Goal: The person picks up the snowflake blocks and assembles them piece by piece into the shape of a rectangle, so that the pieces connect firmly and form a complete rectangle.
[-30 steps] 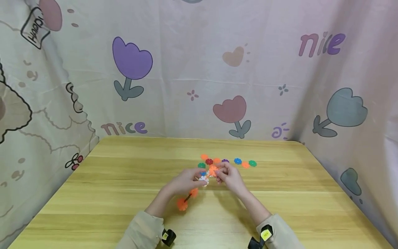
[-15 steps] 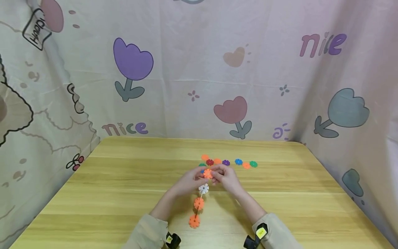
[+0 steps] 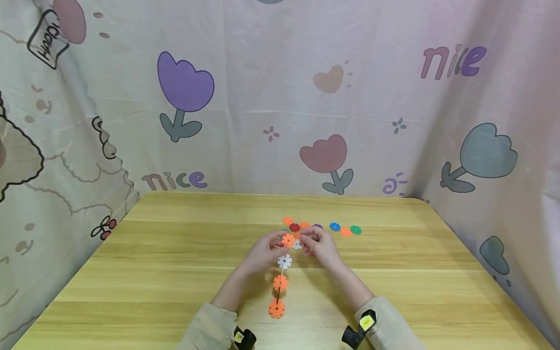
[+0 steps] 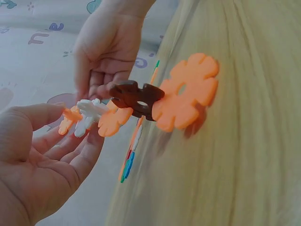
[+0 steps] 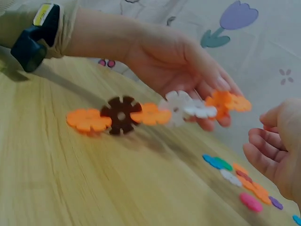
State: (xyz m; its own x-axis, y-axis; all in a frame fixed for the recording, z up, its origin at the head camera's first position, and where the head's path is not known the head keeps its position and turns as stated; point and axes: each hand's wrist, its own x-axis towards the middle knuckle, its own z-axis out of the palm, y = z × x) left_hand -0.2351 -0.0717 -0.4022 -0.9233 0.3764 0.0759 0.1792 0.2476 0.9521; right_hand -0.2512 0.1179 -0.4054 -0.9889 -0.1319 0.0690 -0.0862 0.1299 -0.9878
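Note:
My left hand [image 3: 262, 253] pinches the upper end of a chain of flower-shaped interlocking discs, gripping it at the orange discs [image 5: 220, 101]. From there the chain runs towards me through white discs [image 3: 284, 261], an orange disc [image 3: 280, 283] and a brown disc [image 5: 121, 106] to an orange end disc [image 3: 276, 308]. The chain hangs just above the table in the wrist views. Close to the held end is my right hand [image 3: 323, 250]. Its fingers are loosely bent, apart from the chain, with nothing seen between them in the right wrist view.
Loose discs lie flat on the wooden table [image 3: 197, 233] beyond the hands: red [image 3: 294, 227], blue [image 3: 334, 227], green [image 3: 356, 230], pink [image 5: 250, 202] and several others. A printed cloth [image 3: 253, 97] hangs behind the table.
The chain has swung from slanting left to hanging almost straight towards me. My right hand, earlier pinching the orange disc at its upper end, has let go and drawn slightly right.

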